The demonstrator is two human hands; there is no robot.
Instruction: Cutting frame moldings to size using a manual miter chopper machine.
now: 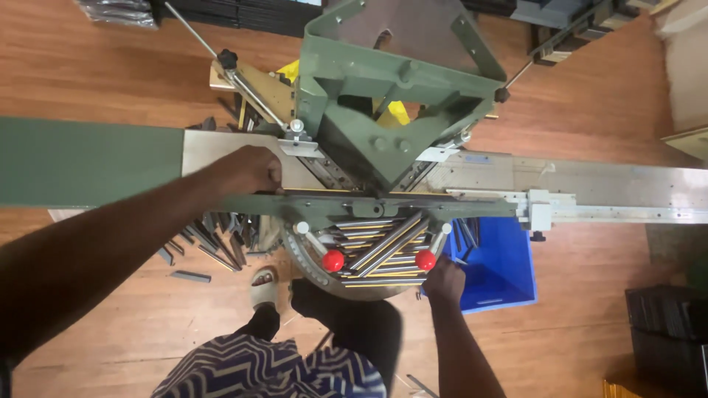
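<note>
Thin dark moulding strip with gold edge (324, 191) lying flat along the fence of the green metal mitre-cutting machine (391, 81), running left to right across the pale machine surface (221, 151). Left hand (247, 171) resting on top of the strip's left part, fingers curled down and pressed together against it; whether pinching or only pressing, cannot tell. Right hand (445, 280) below the front of the machine, fingers closed around the stem just under the right red round knob (425, 259). Second red round knob (333, 260) to the left, untouched. Between the knobs, a stack of dark and gold cut moulding lengths (380, 254) on the round tray. Long green and grey metal rail (605, 193) extending both ways from the machine. Blue plastic bin (501, 269) on the wooden floor (88, 66) just right of the right hand. Scattered dark offcuts (214, 247) on the floor under the left arm. Sandalled foot (264, 286) below.
</note>
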